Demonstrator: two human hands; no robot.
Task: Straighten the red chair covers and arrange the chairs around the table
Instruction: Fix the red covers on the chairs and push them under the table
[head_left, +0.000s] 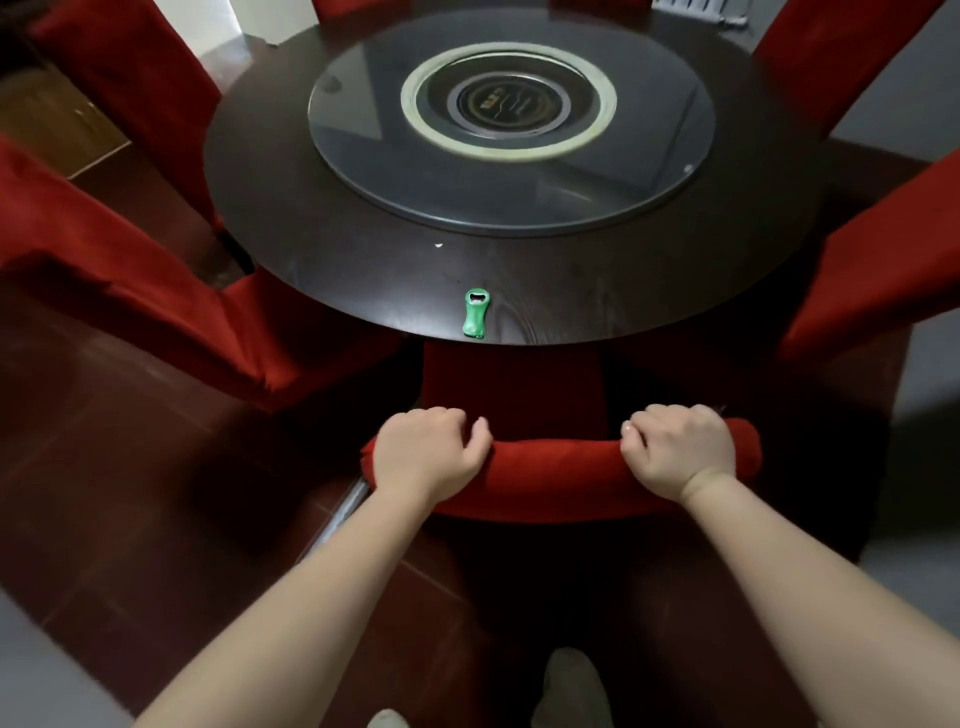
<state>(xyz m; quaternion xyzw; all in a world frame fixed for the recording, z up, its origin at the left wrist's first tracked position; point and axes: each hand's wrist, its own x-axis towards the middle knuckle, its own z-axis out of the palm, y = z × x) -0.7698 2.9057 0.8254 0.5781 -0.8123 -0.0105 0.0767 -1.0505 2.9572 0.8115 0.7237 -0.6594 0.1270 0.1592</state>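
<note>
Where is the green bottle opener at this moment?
In the head view, the green bottle opener lies on the near edge of the round dark table, just beyond the red-covered chair that both hands hold.

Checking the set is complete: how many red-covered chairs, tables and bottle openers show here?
Red-covered chairs: 6, perhaps a seventh cut off at the top edge
Round table: 1
Green bottle opener: 1
Total: 8

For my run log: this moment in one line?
left hand: grips chair backrest | right hand: grips it too | seat: partly under table | green bottle opener: on table
</note>
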